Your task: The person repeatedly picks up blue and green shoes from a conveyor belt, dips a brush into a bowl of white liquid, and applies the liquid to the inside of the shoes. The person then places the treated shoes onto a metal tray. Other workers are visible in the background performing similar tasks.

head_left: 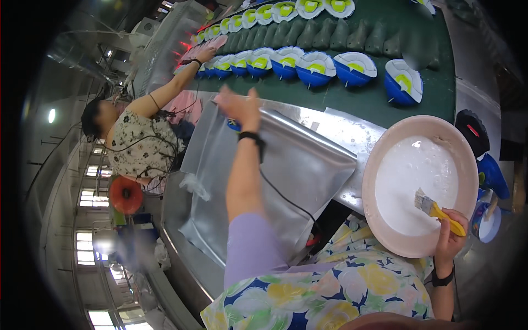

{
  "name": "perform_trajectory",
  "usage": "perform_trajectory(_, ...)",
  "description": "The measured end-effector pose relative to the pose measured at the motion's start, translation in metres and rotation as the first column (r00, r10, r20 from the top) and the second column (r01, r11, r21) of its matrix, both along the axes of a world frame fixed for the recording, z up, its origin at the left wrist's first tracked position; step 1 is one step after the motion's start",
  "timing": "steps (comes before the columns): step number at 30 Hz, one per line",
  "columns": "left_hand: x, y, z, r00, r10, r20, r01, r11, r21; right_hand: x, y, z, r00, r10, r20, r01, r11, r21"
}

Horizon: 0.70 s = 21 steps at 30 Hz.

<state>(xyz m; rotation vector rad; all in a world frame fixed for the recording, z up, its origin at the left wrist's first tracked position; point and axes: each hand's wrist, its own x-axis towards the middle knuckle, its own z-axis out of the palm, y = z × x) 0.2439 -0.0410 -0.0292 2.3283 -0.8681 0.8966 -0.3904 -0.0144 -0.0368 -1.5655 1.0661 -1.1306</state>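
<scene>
My right hand [450,234] is closed round the yellow handle of a flat paintbrush [440,213]. Its pale bristles are at the white liquid [410,176] in a wide pinkish basin [377,234]. My left arm stretches forward over a silvery sheet [291,157]. My left hand [240,107], slightly blurred, has its fingers apart near the green conveyor belt's edge, with nothing seen in it. Just below it shows a small blue and yellow thing [233,125], partly hidden. Beyond stand blue and white shoe uppers [316,69] with yellow-green inside, in a row.
Dark green shoe lasts [324,34] line the middle of the green belt [352,104]; more uppers [285,10] stand along its far side. At the left, a co-worker [146,129] reaches over the belt. A round container [487,223] and blue upper [493,176] are right of the basin.
</scene>
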Motion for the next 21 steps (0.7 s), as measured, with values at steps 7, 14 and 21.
perform_trajectory(7,0.091,0.093,-0.069,0.761,-0.189,-0.62,0.128,0.982,-0.142,0.006,-0.01,0.013,0.987,-0.049,-0.152,0.035,0.995,-0.091)
perform_trajectory(14,-0.047,0.113,-0.009,0.849,0.156,-0.505,0.304,0.637,0.708,0.001,-0.007,0.023,0.977,-0.086,-0.197,0.055,0.986,-0.16)
perform_trajectory(21,-0.228,0.115,0.024,0.408,-0.201,-0.891,0.827,0.493,0.268,0.006,-0.008,0.022,0.981,-0.082,-0.177,0.05,0.983,-0.178)
